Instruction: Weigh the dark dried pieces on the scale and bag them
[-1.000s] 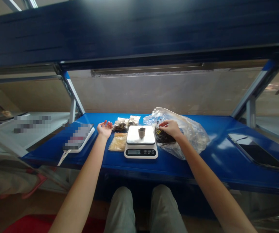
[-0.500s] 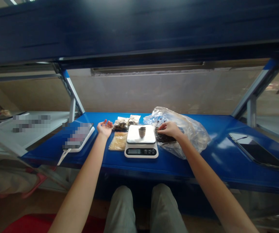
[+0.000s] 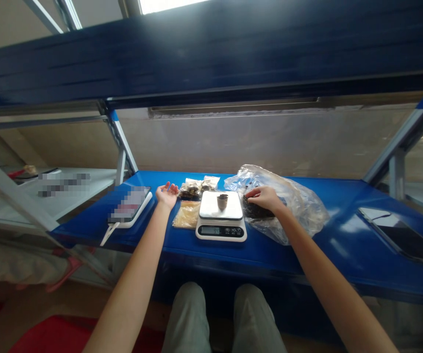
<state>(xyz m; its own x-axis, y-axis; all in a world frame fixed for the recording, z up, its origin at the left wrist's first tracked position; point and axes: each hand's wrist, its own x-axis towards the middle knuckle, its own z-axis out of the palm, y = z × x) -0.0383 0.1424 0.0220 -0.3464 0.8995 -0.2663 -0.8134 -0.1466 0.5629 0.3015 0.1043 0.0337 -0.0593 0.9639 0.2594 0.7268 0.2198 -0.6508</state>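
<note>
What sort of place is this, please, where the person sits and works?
Probably a small indoor weighing or packing workspace: a blue metal shelving rack serves as the bench, holding a digital scale and a clear plastic bag of dark material.

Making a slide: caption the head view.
Left hand open beside a digital scale with small pot; right hand touching dark material in plastic bag.

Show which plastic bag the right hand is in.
The large crumpled clear bag right of the scale: the right hand touches dark material in it. The other bags are small, left of the scale.
</note>
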